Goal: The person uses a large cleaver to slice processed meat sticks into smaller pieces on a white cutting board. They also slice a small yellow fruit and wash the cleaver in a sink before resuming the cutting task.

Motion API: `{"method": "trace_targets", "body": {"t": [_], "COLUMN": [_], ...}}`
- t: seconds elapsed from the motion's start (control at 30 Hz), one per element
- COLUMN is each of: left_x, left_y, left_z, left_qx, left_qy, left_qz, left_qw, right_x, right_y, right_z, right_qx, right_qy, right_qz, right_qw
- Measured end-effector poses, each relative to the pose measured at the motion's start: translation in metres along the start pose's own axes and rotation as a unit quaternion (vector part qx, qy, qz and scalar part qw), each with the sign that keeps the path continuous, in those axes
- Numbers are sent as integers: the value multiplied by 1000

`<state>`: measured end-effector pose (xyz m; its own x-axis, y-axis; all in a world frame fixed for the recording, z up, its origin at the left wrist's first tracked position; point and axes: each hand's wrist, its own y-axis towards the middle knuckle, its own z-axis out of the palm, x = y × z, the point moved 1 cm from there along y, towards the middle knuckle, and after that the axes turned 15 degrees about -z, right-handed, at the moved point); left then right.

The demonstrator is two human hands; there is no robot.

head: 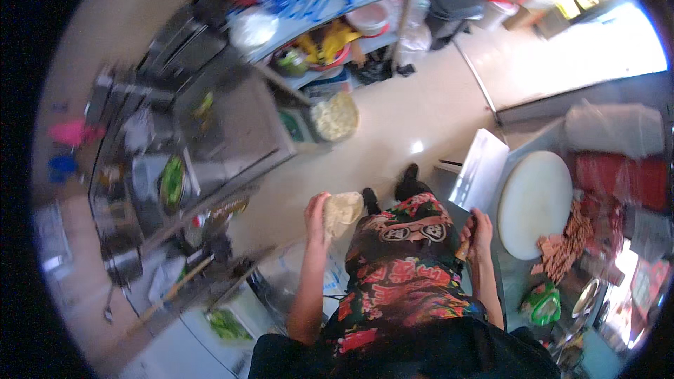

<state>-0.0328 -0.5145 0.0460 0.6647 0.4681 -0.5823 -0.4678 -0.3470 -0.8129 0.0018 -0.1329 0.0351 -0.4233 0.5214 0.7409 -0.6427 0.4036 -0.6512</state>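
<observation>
My left hand (317, 215) holds a pale, beige, slightly blurred item (342, 211), perhaps a cloth or flat bread, in front of my dark apron with a red floral print (403, 268). My right hand (478, 234) grips the wooden handle of a cleaver (480, 168); its broad, shiny blade points away from me. Just right of the blade, a round white cutting board (534, 205) lies on a metal counter. Sliced brown-pink pieces of food (566, 244) are heaped against the board's near right edge.
A green plastic packet (543, 304) lies on the right counter. At the left are a metal worktop (231, 121) and a tray with green vegetables (172, 181). A shelf (316, 5) stands ahead, with a tub of pale contents (335, 116) by its foot on the tiled floor.
</observation>
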Motion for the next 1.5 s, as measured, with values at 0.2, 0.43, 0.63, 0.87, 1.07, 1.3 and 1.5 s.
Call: {"method": "trace_targets", "body": {"t": [0.2,0.43,0.63,0.87,1.07,1.3,1.5], "left_x": [-45,-103,-159,-190,-239,-224,-189], "left_y": [61,125,138,196,177,263,305], "left_z": [92,214,338,504,599,649,622], "left_qx": [71,170,263,266,339,361,297], "left_qy": [12,68,226,181,136,-5,-106], "left_qz": [-38,-88,10,-126,-151,-210,-253], "left_qw": [997,979,938,938,919,909,915], "right_x": [0,51,93,150,198,243,247], "right_y": [51,137,217,322,395,492,534], "right_z": [14,68,95,93,99,110,119], "right_qx": [-50,-89,-127,-212,-265,-238,-210], "right_qy": [61,120,163,253,299,287,295], "right_qz": [-8,-38,-33,-22,15,61,121], "right_qw": [997,988,978,944,917,926,924]}}
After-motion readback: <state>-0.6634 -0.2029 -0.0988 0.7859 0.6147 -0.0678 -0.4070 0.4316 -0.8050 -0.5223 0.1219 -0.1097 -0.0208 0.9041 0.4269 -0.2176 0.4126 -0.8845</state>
